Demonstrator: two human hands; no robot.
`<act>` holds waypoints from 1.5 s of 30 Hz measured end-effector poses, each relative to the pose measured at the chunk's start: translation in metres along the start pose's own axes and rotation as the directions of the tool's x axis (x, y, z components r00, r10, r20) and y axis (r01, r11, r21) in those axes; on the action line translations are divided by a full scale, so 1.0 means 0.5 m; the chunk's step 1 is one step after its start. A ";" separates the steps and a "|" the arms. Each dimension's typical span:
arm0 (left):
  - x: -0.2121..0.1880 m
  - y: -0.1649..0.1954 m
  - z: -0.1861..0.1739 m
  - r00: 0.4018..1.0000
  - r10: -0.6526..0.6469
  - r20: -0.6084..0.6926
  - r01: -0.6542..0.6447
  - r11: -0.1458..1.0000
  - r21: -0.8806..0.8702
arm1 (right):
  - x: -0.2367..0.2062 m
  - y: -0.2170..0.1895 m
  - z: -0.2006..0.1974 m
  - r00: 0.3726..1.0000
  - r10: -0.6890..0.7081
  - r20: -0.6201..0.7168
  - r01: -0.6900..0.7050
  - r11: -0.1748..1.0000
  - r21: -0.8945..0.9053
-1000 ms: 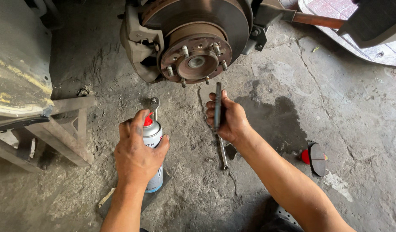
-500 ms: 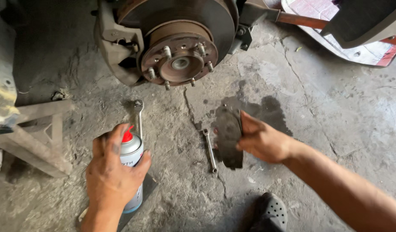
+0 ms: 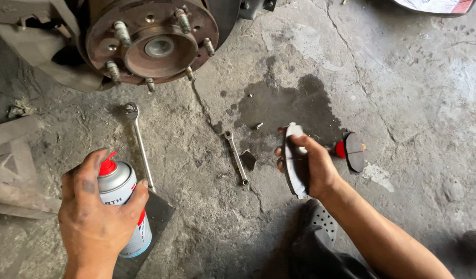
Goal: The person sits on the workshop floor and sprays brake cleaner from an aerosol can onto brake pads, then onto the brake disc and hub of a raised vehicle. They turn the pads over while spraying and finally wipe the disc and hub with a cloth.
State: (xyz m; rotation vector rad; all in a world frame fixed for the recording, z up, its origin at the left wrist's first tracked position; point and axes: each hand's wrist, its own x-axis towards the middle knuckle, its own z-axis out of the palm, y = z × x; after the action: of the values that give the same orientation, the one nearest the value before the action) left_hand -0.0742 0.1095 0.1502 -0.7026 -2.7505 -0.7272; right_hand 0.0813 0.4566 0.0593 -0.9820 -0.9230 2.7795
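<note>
My left hand grips a silver spray can with a red nozzle, forefinger resting on top of the nozzle. My right hand holds a curved brake pad on edge, just above the concrete floor. A small wrench lies on the floor between my hands. A longer ratcheting wrench lies just beyond the can. The rusty wheel hub with its studs sits at the top left, well away from both hands.
A dark wet stain spreads over the cracked floor beyond my right hand, with a small bolt in it. A red and black cap-like piece lies right of the pad. A dark flat piece lies under the can. Metal stand parts are at left.
The view has moved closer and lower. My right hand has turned the brake pad on edge and drawn it nearer. My left hand still holds the can.
</note>
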 end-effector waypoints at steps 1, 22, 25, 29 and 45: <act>0.001 0.001 0.002 1.000 0.002 0.004 -0.002 1.000 0.001 | -0.006 -0.009 0.001 0.996 -0.051 0.067 0.047 0.997 0.057; -0.006 0.006 -0.016 1.000 -0.011 -0.025 0.012 1.000 0.029 | 0.010 -0.010 0.033 0.972 -0.192 0.138 0.186 0.981 0.057; -0.004 0.005 -0.020 0.999 -0.041 -0.005 0.041 0.998 0.037 | 0.015 -0.008 0.028 0.954 -0.243 0.173 0.232 0.969 0.083; -0.003 0.004 -0.023 0.996 -0.086 0.025 0.085 0.994 0.064 | 0.024 -0.002 0.013 0.954 -0.221 0.203 0.203 0.973 0.106; -0.007 0.002 -0.009 0.999 -0.035 0.008 0.034 0.999 0.036 | 0.020 0.003 0.008 0.973 -0.106 0.206 0.046 0.960 0.276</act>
State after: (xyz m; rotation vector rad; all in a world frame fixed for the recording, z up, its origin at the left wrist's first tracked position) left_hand -0.0702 0.1063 0.1533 -0.6543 -2.7830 -0.6814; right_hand 0.0713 0.4557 0.0554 -0.5961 -0.5611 2.8853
